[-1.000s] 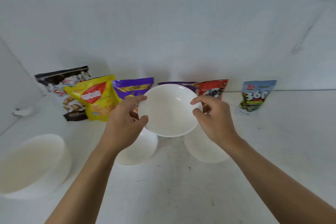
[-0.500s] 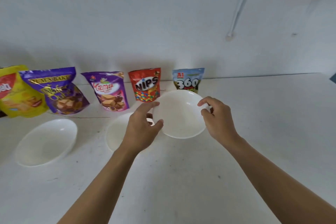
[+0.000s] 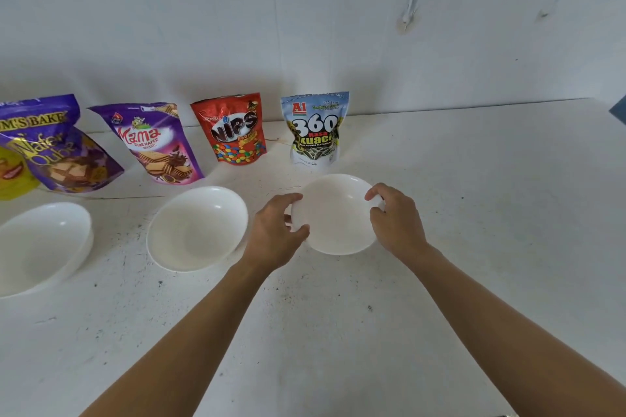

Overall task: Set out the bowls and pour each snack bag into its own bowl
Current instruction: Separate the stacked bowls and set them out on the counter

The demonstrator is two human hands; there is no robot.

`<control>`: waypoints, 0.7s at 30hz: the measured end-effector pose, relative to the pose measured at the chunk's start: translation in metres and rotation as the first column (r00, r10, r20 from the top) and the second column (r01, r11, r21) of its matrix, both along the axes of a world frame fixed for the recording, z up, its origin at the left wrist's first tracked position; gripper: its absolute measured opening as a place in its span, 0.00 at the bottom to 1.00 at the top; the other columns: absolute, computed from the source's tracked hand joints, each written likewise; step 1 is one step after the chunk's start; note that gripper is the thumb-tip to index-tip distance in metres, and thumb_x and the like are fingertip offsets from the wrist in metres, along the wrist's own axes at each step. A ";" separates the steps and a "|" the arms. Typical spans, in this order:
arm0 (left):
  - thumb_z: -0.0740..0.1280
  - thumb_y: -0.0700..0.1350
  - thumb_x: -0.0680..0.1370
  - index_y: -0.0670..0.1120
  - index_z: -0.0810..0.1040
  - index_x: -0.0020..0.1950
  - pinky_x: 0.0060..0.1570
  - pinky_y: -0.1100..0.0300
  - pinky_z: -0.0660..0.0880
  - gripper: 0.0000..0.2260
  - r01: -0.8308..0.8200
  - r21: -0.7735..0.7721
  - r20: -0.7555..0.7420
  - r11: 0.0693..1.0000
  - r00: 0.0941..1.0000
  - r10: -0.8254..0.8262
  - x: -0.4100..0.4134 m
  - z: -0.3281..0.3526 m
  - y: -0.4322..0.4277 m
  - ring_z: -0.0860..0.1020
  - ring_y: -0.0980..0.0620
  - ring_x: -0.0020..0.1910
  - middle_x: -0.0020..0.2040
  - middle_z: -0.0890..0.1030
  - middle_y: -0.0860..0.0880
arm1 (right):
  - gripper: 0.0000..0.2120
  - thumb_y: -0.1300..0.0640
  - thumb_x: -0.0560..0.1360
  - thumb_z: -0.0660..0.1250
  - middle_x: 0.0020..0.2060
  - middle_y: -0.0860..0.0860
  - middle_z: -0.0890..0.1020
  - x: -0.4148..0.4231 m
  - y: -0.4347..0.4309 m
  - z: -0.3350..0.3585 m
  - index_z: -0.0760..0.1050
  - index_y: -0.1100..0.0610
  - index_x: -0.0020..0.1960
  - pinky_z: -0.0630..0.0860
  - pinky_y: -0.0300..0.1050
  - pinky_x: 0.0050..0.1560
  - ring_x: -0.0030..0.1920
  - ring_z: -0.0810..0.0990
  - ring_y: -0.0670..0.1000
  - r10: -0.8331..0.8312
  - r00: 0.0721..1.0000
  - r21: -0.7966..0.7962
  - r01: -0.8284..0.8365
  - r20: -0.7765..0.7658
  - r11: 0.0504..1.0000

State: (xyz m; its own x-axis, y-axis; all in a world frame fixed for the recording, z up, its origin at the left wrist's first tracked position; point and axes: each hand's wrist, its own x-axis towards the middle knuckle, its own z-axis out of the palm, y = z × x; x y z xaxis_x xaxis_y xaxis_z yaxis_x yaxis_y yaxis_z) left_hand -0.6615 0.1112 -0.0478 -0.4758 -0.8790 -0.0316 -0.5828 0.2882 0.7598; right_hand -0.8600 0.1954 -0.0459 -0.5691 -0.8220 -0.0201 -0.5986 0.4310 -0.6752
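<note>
**Left hand (image 3: pixel 274 237) and right hand (image 3: pixel 396 223) hold 1 small bowl (image 3: pixel 335 217) by its rim**

The left hand pinches the near-left edge of the small bowl, thumb over the rim and fingers curled behind it. The right hand grips the right edge in the same way, its fingers bent over the lip. The bowl is white and empty, and it sits low over the table (image 3: pixel 474 213), just in front of the 360 Kuaci bag (image 3: pixel 315 130). Whether it rests on the surface cannot be told.

2 more white bowls stand on the table to its left. The middle bowl (image 3: pixel 198 228) is in front of the Mama wafer bag (image 3: pixel 152 142), and the far-left bowl (image 3: pixel 40 247) is cut by the frame edge. Both are empty.

The bags stand upright in a row along the wall (image 3: pixel 203 10). From right to left they are the 360 Kuaci bag, the red Nips bag (image 3: pixel 233 129), the Mama wafer bag, a purple Wafer Cube bag (image 3: pixel 54 145), and a yellow bag (image 3: pixel 13 173) that is only partly in view.
</note>
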 end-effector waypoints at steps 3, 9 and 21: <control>0.76 0.42 0.74 0.49 0.74 0.71 0.34 0.80 0.71 0.26 0.014 -0.022 0.024 1.000 1.000 -0.013 -0.003 -0.005 0.003 0.78 0.55 0.49 0.67 0.77 0.50 | 0.15 0.68 0.73 0.60 0.57 0.53 0.80 -0.004 0.003 -0.005 0.75 0.55 0.56 0.71 0.44 0.41 0.50 0.75 0.54 -0.013 1.000 0.031 0.014 -0.007 0.999; 0.74 0.51 0.76 0.53 0.75 0.69 0.39 0.75 0.70 0.22 0.070 0.000 0.053 0.998 0.996 -0.070 -0.006 -0.005 0.000 0.78 0.56 0.50 0.69 0.76 0.51 | 0.19 0.67 0.71 0.62 0.60 0.53 0.75 0.000 0.004 -0.007 0.75 0.53 0.60 0.75 0.51 0.52 0.59 0.72 0.55 -0.004 0.996 0.090 0.012 -0.088 0.996; 0.67 0.55 0.80 0.51 0.80 0.46 0.32 0.67 0.68 0.09 -0.141 -0.242 -0.064 0.960 0.990 0.129 0.088 0.090 -0.012 0.76 0.55 0.33 0.33 0.78 0.53 | 0.03 0.56 0.76 0.68 0.38 0.45 0.80 0.083 -0.029 0.063 0.76 0.50 0.46 0.78 0.47 0.38 0.36 0.77 0.47 0.172 0.977 -0.369 -0.207 -0.127 0.906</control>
State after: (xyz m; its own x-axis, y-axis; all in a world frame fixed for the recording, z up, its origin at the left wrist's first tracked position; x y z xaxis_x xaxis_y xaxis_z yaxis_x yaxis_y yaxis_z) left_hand -0.5730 0.0990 0.0417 -0.3482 -0.9129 0.2130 -0.5944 0.3907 0.7029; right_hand -0.7768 0.1668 0.0166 -0.3865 -0.8502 0.3575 -0.7090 0.0260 -0.7047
